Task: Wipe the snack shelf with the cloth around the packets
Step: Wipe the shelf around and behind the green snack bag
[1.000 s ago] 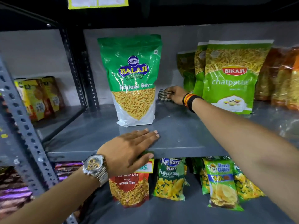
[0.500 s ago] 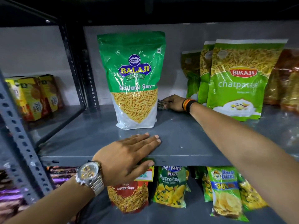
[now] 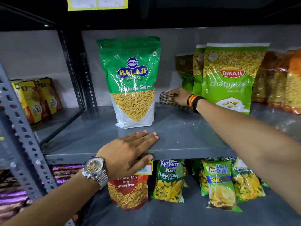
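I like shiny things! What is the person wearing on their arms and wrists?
The left wrist has a chunky silver metal wristwatch with a link band and yellow rings on its dial. The right wrist has a stack of bands in orange, yellow, red and black. Both forearms are bare, with no sleeves showing.

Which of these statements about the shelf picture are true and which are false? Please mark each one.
1. The right hand holds the checked cloth at the back of the shelf, between the Balaji packet and the Bikaji packet. True.
2. The left hand grips the Balaji packet. False: it lies flat on the front edge of the shelf, apart from the packet.
3. The Balaji packet stands upright. True.
4. The watch is on the right wrist. False: it is on the left wrist; the right wrist has coloured bands.
5. The Kurkure packet is on the shelf being wiped. False: it is on the shelf below.
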`<state>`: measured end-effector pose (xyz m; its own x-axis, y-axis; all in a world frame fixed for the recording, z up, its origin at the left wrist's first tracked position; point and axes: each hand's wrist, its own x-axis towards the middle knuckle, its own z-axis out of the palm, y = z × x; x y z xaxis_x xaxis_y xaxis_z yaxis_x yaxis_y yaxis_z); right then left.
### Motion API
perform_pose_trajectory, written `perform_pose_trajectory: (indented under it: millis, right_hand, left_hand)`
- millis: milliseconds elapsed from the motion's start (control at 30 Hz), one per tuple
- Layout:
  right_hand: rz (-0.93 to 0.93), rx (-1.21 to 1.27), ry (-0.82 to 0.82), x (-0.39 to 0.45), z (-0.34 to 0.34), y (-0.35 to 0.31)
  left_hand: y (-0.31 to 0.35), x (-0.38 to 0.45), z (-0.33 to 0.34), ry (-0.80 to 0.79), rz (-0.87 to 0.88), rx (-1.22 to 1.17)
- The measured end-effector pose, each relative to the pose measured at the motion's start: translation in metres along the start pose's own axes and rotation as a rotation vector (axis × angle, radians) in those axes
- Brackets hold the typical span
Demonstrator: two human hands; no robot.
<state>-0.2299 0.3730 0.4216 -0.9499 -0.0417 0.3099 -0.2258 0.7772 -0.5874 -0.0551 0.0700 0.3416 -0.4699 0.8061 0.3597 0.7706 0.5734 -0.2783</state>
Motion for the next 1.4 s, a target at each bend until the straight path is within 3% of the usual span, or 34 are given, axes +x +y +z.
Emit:
perform_pose_trajectory:
  millis: [233, 367, 567, 733, 900, 1067, 1167, 1400]
  right_hand:
    - [0.100, -0.134, -0.040, 0.069, 0.046, 0.031]
    - [0.082, -0.155, -0.104, 0.075, 0.051, 0.015]
    - [-0.029, -0.127, -0.241, 0.020, 0.038, -0.007]
    - [-0.138, -0.148, -0.230, -0.055, 0.017, -0.013]
    - [-0.132, -0.076, -0.410, -0.112, -0.016, -0.017]
    - [-0.106, -0.119, -0.167, -0.099, -0.020, -0.028]
    - [-0.035, -0.143, -0.106, -0.092, 0.000, -0.016]
    - [-0.185, -0.087, -0.255, -0.159, -0.012, -0.015]
  left_hand:
    - [-0.003, 0.001, 0.006, 0.023, 0.014, -0.009]
    - [-0.003, 0.001, 0.006, 0.022, 0.019, -0.003]
    - [0.000, -0.001, 0.003, 0.009, 0.010, -0.015]
    - [0.002, -0.001, 0.000, 0.010, 0.003, 0.003]
    - [0.004, -0.001, -0.004, -0.014, -0.010, -0.006]
    - [0.004, -0.002, -0.004, -0.024, -0.026, -0.021]
    - [0.006, -0.002, -0.007, -0.008, -0.065, -0.032]
    - [0.009, -0.004, -0.009, -0.011, -0.088, -0.024]
